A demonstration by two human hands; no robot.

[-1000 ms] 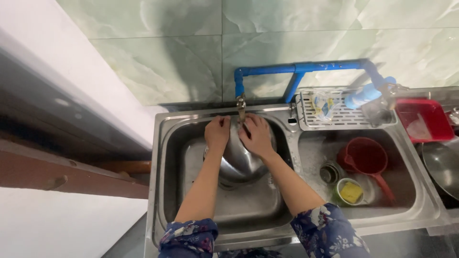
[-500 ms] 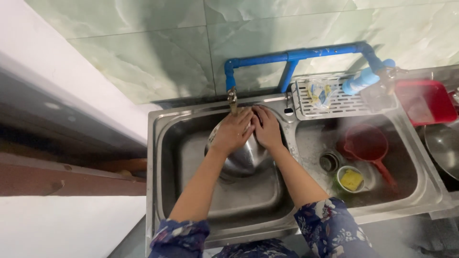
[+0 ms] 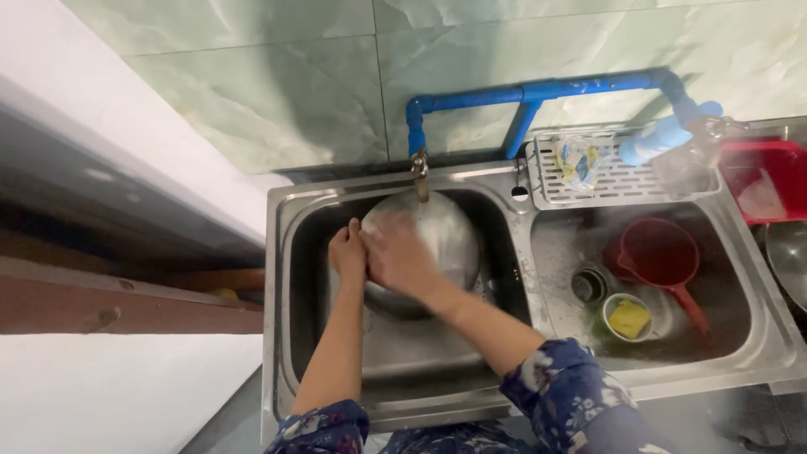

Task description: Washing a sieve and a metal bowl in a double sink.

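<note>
A round steel bowl [image 3: 445, 235] lies tilted in the left basin of a steel double sink [image 3: 282, 277], under a brass tap [image 3: 419, 172]. My left hand [image 3: 346, 252] grips the bowl's left rim. My right hand [image 3: 399, 259] lies flat across the bowl's surface, blurred by motion, close beside the left hand. Both forearms reach in from the bottom edge in blue flowered sleeves.
The right basin holds a red scoop with a handle [image 3: 660, 256], a small cup with a yellow sponge [image 3: 628, 318] and a drain [image 3: 591, 284]. A white slotted rack [image 3: 614, 176], blue pipe [image 3: 538, 91], red tub [image 3: 769, 181] and steel pan [image 3: 790, 256] stand around it.
Both hands have slid from the bowl's top near the tap to its left side. More of the shiny bowl surface shows. The view has shifted to the left.
</note>
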